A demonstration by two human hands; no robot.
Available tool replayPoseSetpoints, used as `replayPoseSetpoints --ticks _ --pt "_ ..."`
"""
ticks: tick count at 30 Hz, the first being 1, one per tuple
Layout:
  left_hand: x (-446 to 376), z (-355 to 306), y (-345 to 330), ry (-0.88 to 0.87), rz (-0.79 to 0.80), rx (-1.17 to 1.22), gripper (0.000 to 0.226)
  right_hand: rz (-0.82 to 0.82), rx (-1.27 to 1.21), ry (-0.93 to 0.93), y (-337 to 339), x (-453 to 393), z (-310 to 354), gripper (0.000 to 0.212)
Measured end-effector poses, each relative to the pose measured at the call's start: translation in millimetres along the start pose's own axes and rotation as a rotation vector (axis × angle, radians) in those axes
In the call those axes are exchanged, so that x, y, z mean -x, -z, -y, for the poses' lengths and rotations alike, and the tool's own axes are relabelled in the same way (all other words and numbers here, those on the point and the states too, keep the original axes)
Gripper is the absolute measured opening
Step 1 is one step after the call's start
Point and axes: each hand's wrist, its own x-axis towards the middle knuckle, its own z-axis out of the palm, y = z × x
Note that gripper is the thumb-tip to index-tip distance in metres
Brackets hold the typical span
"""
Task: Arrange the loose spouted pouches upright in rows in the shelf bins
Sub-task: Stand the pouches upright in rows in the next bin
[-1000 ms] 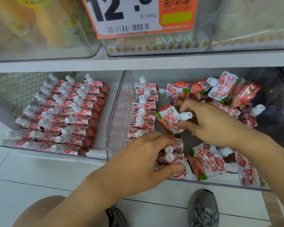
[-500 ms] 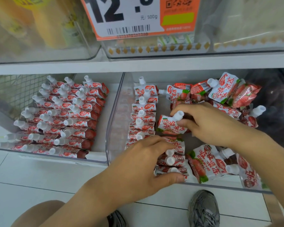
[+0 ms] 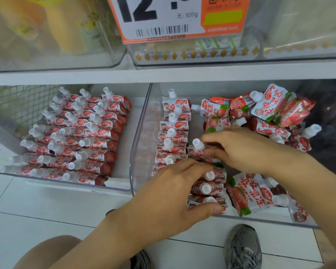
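Note:
Red-and-white spouted pouches with white caps fill two clear shelf bins. The left bin [image 3: 122, 188] holds three tidy rows [image 3: 80, 138]. In the right bin [image 3: 142, 152], one upright row [image 3: 173, 136] runs along the left wall, and a second short row [image 3: 209, 188] stands at the front. My right hand [image 3: 246, 150] grips a pouch [image 3: 197, 147] by its top and sets it upright behind that short row. My left hand [image 3: 175, 193] wraps around the front of the short row, thumb at the bin's front edge. Loose pouches [image 3: 270, 111] lie heaped at the back right, and more loose pouches [image 3: 248, 193] lie at the front right.
A shelf board [image 3: 163, 71] with a large orange price tag [image 3: 163, 20] hangs just above the bins. More clear bins sit on the upper shelf. A wire basket [image 3: 17, 105] stands at the far left. My grey shoe [image 3: 242, 247] rests on the white tiled floor below.
My right hand brought the pouch from the loose pile down and leftwards, turning it upright into the second row. My left hand stayed clasped around the front pouches.

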Motion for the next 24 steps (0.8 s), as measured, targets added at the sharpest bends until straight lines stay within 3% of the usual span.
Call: replayPoseSetpoints --ticks 1,4,9,13,17,21,24 --pt "1 0 0 -0.003 -0.001 0.0 0.066 0.036 -0.019 -0.028 0 1 -4 0.005" --pt "3 1 -1 -0.003 -0.007 -0.01 0.07 0.128 -0.101 -0.08 3 7 -9 0.036" --pt "4 4 -1 0.032 -0.029 -0.013 0.084 0.157 -0.254 -0.044 -2 5 -9 0.036" --pt "-2 4 2 0.055 -0.041 -0.004 0.1 0.24 -0.324 -0.084 -4 7 -14 0.051" --pt "-14 1 5 0.028 0.046 -0.067 0.116 0.275 -0.476 -0.094 -2 14 -12 0.064" --pt "-22 0 7 -0.018 0.109 -0.091 0.102 0.088 -0.407 -0.159 4 29 -12 0.063" --pt "-22 2 7 -0.019 0.103 -0.076 0.093 -0.06 -0.201 -0.231 22 51 -5 0.045"
